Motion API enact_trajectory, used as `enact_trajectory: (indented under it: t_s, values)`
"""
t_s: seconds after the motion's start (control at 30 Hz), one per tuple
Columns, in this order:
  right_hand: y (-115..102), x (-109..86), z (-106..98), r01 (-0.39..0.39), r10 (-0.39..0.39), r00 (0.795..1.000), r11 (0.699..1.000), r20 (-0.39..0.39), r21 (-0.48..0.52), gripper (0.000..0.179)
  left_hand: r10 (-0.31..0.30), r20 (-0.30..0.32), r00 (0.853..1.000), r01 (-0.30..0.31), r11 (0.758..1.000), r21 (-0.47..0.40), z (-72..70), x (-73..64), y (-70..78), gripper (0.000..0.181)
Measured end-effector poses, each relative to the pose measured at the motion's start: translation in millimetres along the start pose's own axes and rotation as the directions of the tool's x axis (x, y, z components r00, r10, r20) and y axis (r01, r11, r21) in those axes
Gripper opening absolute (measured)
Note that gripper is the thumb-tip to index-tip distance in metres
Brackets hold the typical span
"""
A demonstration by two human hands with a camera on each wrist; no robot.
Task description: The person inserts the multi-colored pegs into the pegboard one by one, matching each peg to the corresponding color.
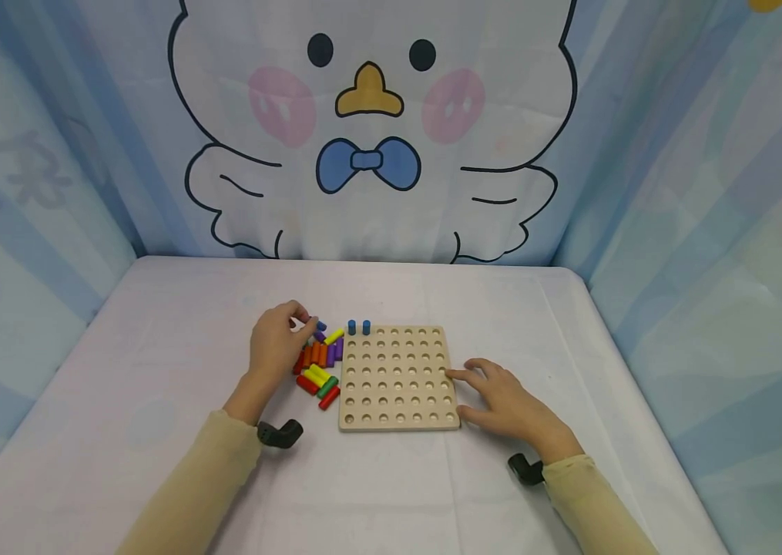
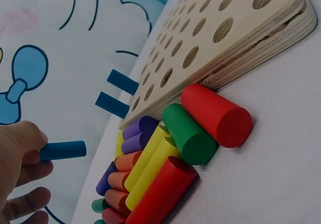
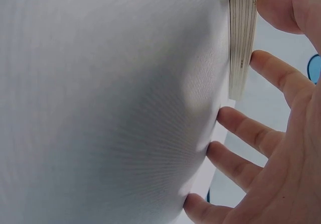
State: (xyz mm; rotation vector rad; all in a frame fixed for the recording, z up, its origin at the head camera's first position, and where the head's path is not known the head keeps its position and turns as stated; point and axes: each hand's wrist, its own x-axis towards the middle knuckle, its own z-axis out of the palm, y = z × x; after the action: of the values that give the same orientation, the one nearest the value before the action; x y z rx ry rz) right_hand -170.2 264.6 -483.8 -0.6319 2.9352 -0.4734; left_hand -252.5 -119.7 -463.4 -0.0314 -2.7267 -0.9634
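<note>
Between thumb and fingertips my left hand point(image 1: 275, 344) pinches a blue peg point(image 2: 63, 150), held above the loose pegs. The wooden pegboard point(image 1: 399, 394), with rows of round holes, lies flat in the middle of the table. Two blue pegs point(image 1: 359, 327) stand upright in its far left corner holes. My right hand point(image 1: 507, 399) is spread at the board's right side, thumb and index fingertip at its edge, as the right wrist view shows. Other fingertips of that hand rest on the tablecloth.
Left of the board lies a pile of loose pegs: red point(image 2: 215, 114), green point(image 2: 187, 133), yellow point(image 2: 145, 171), orange point(image 2: 118, 200) and purple point(image 2: 139, 133). A white cloth covers the table point(image 1: 391, 493). Behind it hangs a curtain point(image 1: 370, 208) with a cartoon figure.
</note>
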Motion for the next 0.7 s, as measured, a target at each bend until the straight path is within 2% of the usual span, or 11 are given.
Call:
enact_trajectory:
  t_s: [0.47, 0.7]
  values:
    - [-1, 0.2, 0, 0.011, -0.011, 1.000, 1.000, -0.003, -0.011, 0.059, -0.021, 0.021, 1.000, 0.023, 0.998, -0.062, 9.8, 6.0, 19.3, 0.022]
    - [-3, -1.1, -2, 0.001, -0.001, 1.000, 1.000, -0.001, -0.002, 0.058, 0.014, 0.016, 1.000, -0.013, 0.996, -0.087, 18.9, 11.5, 28.2, 0.023]
